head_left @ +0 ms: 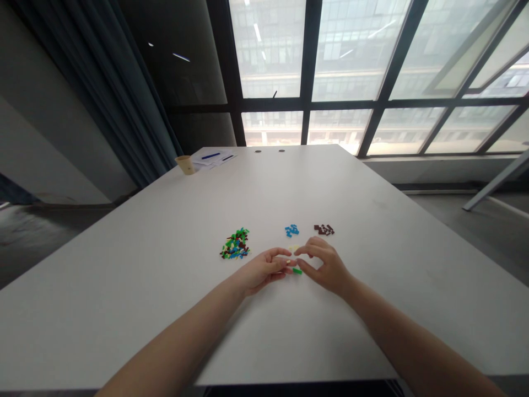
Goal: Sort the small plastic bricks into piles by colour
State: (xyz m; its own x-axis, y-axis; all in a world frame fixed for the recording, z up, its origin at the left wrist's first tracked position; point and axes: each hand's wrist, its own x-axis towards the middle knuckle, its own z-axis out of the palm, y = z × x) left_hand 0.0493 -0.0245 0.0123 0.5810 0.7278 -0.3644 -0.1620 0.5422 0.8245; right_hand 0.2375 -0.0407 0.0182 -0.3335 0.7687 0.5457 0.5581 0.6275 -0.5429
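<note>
My left hand (264, 270) and my right hand (324, 264) rest on the white table (165, 264), fingertips nearly meeting. Both are curled in a pinch around tiny toy bricks: a pale yellow piece (293, 248) sits between the fingertips and a green piece (297, 271) lies just below them. Which hand grips which piece is too small to tell. A mixed pile of green, blue and dark bricks (235, 244) lies left of my left hand. A small group of blue bricks (291, 230) and one of dark brown bricks (324, 229) lie just beyond my hands.
At the far left corner of the table stand a tan paper cup (185, 164) and papers with a blue pen (210, 156). Large windows (351, 66) fill the back wall, and a dark curtain (107, 88) hangs at the left.
</note>
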